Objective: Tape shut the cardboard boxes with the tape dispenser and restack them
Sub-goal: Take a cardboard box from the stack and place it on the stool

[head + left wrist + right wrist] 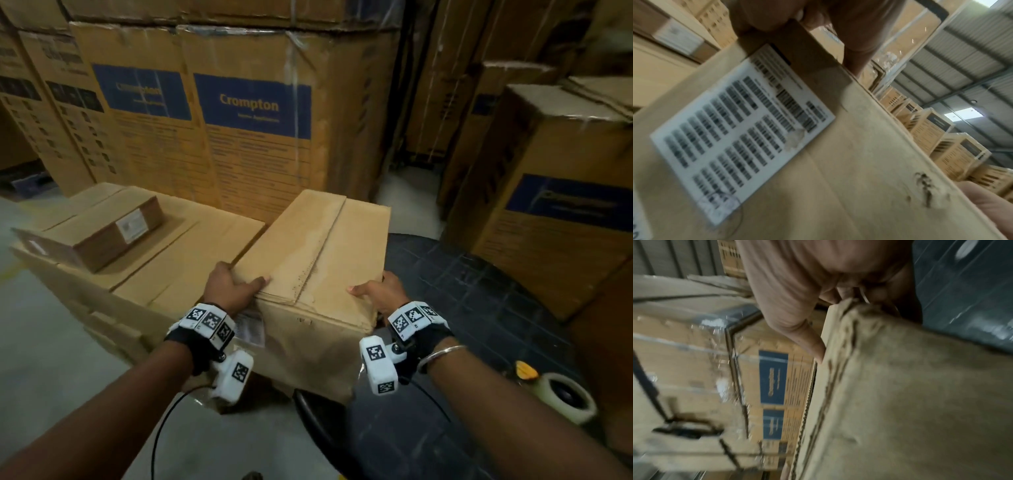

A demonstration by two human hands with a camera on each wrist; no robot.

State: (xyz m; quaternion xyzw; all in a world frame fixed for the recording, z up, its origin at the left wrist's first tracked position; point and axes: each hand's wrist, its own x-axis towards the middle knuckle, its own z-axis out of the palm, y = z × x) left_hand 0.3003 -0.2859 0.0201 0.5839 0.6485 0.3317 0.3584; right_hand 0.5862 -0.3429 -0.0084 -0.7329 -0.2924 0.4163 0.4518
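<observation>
A plain cardboard box (318, 240) with its top flaps folded down is held at its near end, over the left edge of a black round table (479, 274). My left hand (236, 287) grips the near left corner, thumb on top. My right hand (375, 291) grips the near right corner in the same way. In the left wrist view the box's near face (859, 162) carries a white barcode label (740, 129) below my left hand (838, 24). In the right wrist view my right hand (807, 305) lays its thumb on the box (920, 402). A tape roll (565, 397) with a yellow part lies on the table at the right.
To the left lies a low stack of broad cardboard boxes (191, 257) with a small labelled box (113, 229) on top. Tall printed cartons (253, 113) wall the back, and another carton (565, 212) stands at the right. Grey floor (51, 342) lies at the lower left.
</observation>
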